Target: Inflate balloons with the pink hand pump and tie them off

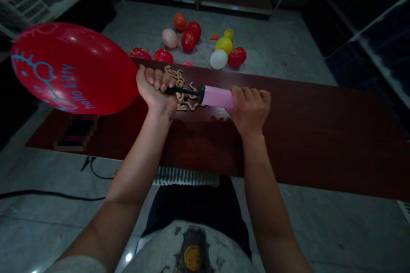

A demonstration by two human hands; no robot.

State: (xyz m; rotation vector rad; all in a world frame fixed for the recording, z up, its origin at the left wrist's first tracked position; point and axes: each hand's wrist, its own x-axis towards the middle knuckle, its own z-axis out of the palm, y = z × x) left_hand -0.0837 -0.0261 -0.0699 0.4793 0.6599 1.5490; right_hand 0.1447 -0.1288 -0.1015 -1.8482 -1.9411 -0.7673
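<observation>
Two hands work here: my left hand (156,89) has its fingers closed around the neck of the red balloon (73,68) on the pump (215,96) nozzle, above the table (320,136). My right hand (250,108) grips the pink barrel. I judge the balloon very light, thin and easy to burst, so the neck is the safe place to hold.

Dim room, corners near black; soft glare spots on glossy red printed balloon (73,68); edges bowed, pixelated patch lower left.

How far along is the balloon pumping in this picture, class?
Done: about ten inflated balloons lie on the floor. In hand: left hand pinches the red balloon, already large, onto the pink pump; right hand grips it. Left: flat balloons piled on the table.
</observation>
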